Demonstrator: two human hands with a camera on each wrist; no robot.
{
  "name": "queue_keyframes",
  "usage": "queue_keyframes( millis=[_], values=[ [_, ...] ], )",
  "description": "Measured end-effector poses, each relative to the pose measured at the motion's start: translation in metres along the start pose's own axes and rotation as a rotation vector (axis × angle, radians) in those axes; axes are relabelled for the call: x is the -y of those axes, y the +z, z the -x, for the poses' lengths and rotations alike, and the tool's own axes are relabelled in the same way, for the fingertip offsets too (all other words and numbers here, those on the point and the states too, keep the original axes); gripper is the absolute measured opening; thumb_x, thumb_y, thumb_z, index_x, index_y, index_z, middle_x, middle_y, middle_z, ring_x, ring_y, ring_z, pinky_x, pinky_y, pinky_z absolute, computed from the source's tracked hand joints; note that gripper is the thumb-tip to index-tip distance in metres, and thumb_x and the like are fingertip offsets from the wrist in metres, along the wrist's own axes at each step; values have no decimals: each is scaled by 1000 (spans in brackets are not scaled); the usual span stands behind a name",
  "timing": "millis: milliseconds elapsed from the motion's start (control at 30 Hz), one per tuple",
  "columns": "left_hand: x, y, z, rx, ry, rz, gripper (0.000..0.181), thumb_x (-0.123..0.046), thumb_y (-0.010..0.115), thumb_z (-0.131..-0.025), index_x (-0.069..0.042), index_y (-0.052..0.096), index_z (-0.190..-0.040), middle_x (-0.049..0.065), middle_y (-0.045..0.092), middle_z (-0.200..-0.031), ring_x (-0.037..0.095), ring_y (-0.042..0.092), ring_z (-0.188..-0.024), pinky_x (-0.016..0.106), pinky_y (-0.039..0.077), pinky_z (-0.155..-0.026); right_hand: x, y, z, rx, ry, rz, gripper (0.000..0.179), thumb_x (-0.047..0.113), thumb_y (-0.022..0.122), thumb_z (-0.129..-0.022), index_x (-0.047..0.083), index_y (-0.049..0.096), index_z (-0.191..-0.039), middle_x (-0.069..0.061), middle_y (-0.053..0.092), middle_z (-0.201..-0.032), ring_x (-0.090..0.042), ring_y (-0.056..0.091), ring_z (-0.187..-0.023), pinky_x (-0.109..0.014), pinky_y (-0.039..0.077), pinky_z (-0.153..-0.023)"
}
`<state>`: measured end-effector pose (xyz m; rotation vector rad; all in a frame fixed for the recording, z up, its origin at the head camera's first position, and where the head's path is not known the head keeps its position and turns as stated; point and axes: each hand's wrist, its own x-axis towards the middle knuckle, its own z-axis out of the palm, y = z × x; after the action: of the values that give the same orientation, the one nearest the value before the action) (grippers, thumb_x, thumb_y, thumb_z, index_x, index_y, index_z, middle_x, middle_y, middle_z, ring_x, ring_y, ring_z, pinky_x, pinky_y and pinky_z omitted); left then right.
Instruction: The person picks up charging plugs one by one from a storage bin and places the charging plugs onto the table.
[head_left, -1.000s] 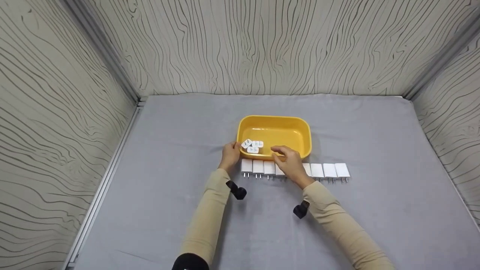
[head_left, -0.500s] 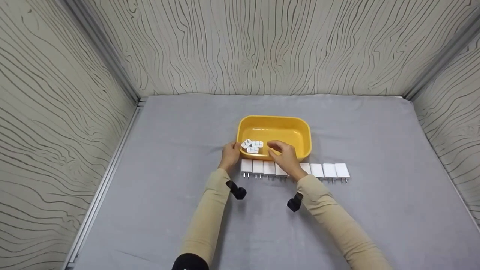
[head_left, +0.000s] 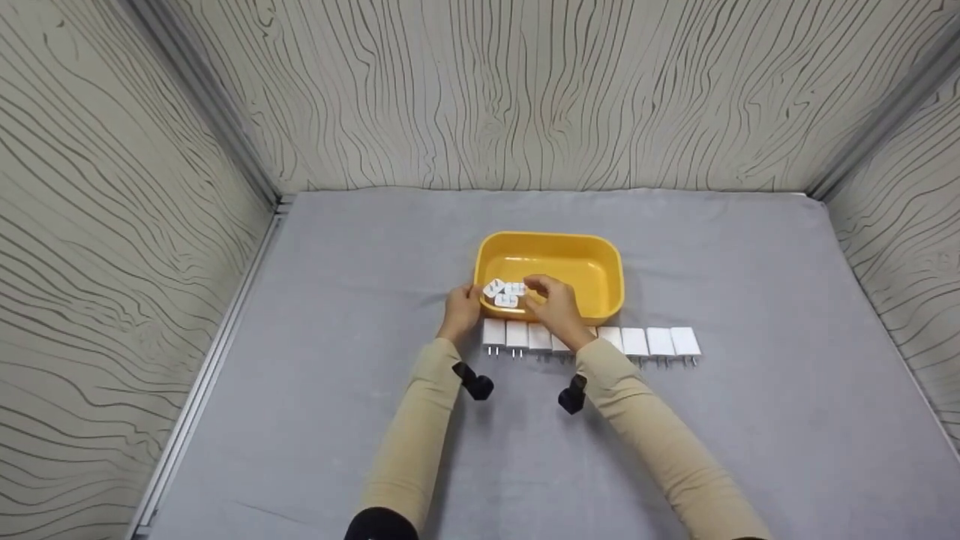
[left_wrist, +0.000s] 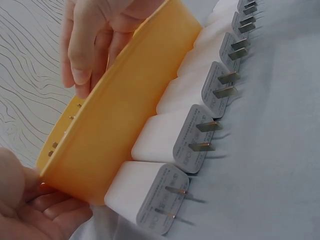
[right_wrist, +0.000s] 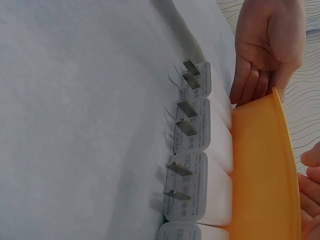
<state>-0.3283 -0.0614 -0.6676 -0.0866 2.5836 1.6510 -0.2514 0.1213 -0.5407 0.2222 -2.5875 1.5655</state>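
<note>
My left hand [head_left: 459,310] holds the left end of a yellow plastic bin [head_left: 546,244], thumb at the rim and fingers against the outside wall. Inside the bin's near left corner, white plug chargers [head_left: 506,301] stand with their prongs up. My right hand [head_left: 557,307] reaches over the front rim, its fingers loosely bent and thumb apart, close to the rightmost of these chargers. Whether its fingertips touch that charger cannot be told. In the left wrist view, those right fingers [left_wrist: 82,60] hang over the rim, and the bin wall hides their tips.
Along the bin's front lies a row of several white plug chargers [head_left: 634,341], prongs toward me; my right forearm and hand cover part of the row. A grey cloth [head_left: 360,262] covers the table. Wood-patterned panels [head_left: 510,90] stand around it.
My right hand has moved left inside the bin, from beside the chargers to right next to them. The left hand, bin and chargers have stayed put.
</note>
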Motion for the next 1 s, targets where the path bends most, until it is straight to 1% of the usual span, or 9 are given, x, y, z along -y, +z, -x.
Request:
queue_keyframes(
  millis=[133, 233, 333, 400, 500, 600, 633, 767, 1000],
  values=[
    [28, 11, -18, -49, 89, -48, 42, -34, 44, -101, -2, 70, -107, 10, 71, -95, 16, 58, -82, 30, 52, -74, 0, 3, -4, 16, 23, 45, 34, -5, 64, -81, -12, 62, -114, -28, 66, -116, -41, 62, -113, -44, 50, -100],
    [35, 14, -21, -54, 92, -32, 40, -37, 45, -101, -7, 72, -105, 10, 71, -95, 17, 58, -83, 33, 53, -76, -1, 5, -6, 33, 32, 88, 35, -4, 64, -81, -12, 62, -115, -28, 65, -117, -41, 61, -114, -44, 50, -99],
    [36, 17, -23, -72, 49, -32, 38, -35, 48, -100, -6, 72, -106, 11, 70, -96, 17, 58, -83, 33, 53, -77, -2, 5, -8, 55, 41, 118, 36, -4, 64, -81, -11, 62, -116, -28, 65, -118, -42, 61, -115, -45, 50, -100],
    [30, 16, -20, -78, 33, -37, 37, -32, 47, -100, -5, 72, -103, 11, 69, -93, 17, 57, -81, 31, 52, -74, -1, 4, -10, 72, 50, 128, 36, -3, 64, -82, -11, 61, -118, -28, 64, -120, -42, 60, -116, -45, 49, -101],
    [-4, 3, 3, -74, 14, -37, 36, -25, 46, -101, 1, 70, -103, 15, 68, -93, 18, 56, -81, 33, 52, -75, -1, 3, -13, 92, 53, 148, 37, -3, 63, -83, -11, 61, -119, -28, 63, -122, -41, 59, -117, -46, 48, -102],
    [-18, -3, 13, -61, 7, -35, 34, -23, 46, -100, 2, 70, -106, 16, 69, -97, 18, 56, -83, 33, 53, -79, -2, 3, -16, 125, 48, 169, 39, -3, 61, -83, -11, 59, -121, -28, 62, -124, -41, 58, -119, -46, 47, -103],
    [-17, -3, 13, -65, 23, -30, 36, -25, 47, -100, 2, 70, -106, 16, 69, -96, 18, 55, -82, 33, 52, -78, -2, 2, -17, 140, 46, 174, 40, -4, 60, -83, -11, 59, -122, -28, 61, -125, -41, 58, -119, -46, 47, -103],
    [16, 8, -9, -58, 42, -10, 39, -35, 48, -100, -4, 72, -104, 11, 69, -91, 16, 56, -80, 30, 51, -73, -4, 2, -20, 197, 24, 195, 43, -5, 57, -82, -11, 56, -125, -30, 59, -127, -42, 56, -121, -47, 47, -104],
    [36, 19, -24, -83, 57, -48, 37, -31, 46, -100, -4, 71, -102, 9, 69, -90, 16, 58, -80, 29, 51, -72, -7, 3, -25, 247, -60, 249, 42, -10, 53, -81, -14, 56, -123, -31, 61, -123, -40, 60, -112, -48, 49, -98]
  ],
)
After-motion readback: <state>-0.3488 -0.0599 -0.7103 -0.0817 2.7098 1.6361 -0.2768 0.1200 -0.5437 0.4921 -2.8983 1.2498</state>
